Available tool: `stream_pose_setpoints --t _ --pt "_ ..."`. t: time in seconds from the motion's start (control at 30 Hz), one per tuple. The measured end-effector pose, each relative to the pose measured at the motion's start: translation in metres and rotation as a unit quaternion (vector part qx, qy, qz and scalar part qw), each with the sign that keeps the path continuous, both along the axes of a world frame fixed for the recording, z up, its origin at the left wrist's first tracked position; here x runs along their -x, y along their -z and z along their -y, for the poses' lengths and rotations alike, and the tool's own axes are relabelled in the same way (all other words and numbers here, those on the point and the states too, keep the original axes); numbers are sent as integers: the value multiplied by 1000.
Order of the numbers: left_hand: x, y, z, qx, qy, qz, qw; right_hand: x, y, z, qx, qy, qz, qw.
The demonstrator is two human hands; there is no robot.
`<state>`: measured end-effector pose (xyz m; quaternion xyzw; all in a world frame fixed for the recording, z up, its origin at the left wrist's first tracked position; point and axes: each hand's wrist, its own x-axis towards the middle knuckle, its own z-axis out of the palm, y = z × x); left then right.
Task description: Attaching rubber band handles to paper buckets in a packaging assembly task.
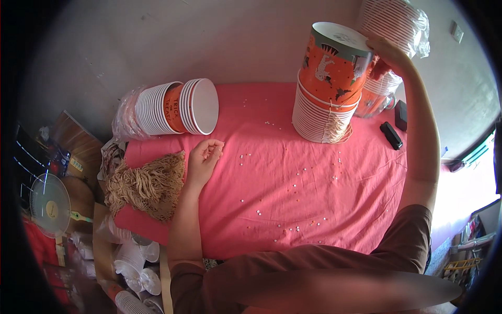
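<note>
A stack of white-rimmed paper buckets [322, 120] stands upside down on the pink cloth. Its top orange paper bucket [332, 65] has a green band and Halloween figures, with its white base facing up. My right hand [386, 55] grips that bucket at its upper right edge; part of the fingers is hidden behind it. Thin cords [337, 128] hang down the right side of the stack. My left hand [205, 158] rests over the cloth with curled fingers and nothing visible in them. Beside it lies a bundle of beige cords [149, 186].
A plastic-wrapped bucket stack [157, 112] lies sideways at the back left. Another tall wrapped stack [389, 26] stands behind my right hand. Two black objects, one a small black device [390, 136], lie at the right edge. Small white bits [298, 228] dot the pink cloth [272, 172].
</note>
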<state>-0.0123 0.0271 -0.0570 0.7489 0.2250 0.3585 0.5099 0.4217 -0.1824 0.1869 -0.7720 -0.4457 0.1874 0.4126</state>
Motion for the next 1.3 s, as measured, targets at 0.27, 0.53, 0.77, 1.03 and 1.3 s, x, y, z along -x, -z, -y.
stream_pose_setpoints --t 0.27,0.53,0.77,1.03,1.3 --pt "0 -4 4 3 2 -7 1000 -1 7 -5 27 -7 32 999" --pt "-1 -1 3 -4 3 -15 1000 -7 15 -6 63 43 75 994" --pt "-3 1 2 -8 7 -11 1000 -2 15 -1 51 39 75 995" --pt "-7 -1 -4 -84 -34 -28 996 -55 44 -7 -250 94 506 820" --pt "0 5 -6 -100 -65 -17 993 118 38 -27 -373 -80 482 789"
